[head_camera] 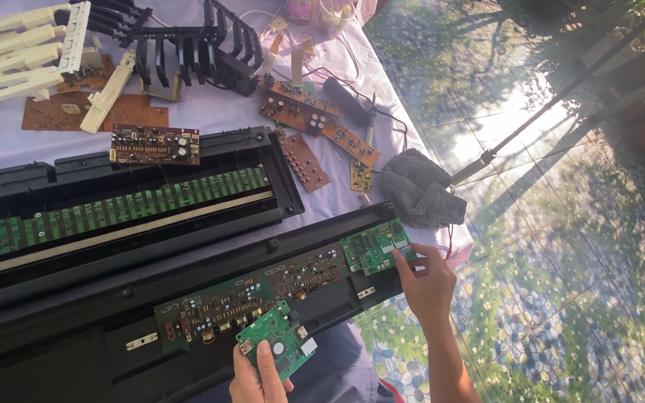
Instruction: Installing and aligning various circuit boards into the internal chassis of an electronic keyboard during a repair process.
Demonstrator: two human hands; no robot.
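Observation:
My left hand (257,379) grips a small green circuit board (278,339) by its near edge, at the bottom of the head view. It sits over the front of a long black keyboard casing (76,328). My right hand (425,282) rests its fingertips on the right edge of another green circuit board (371,246) that lies at the casing's right end. Between the two green boards a long brown circuit board (263,291) lies inside the casing.
A second black keyboard half (9,183) with a green key-contact strip (113,209) lies behind. Brown boards (315,112), white keys (16,52), black keys (188,48) and a grey cloth (419,190) sit on the white tablecloth. Patterned floor tiles (561,261) lie right of the table.

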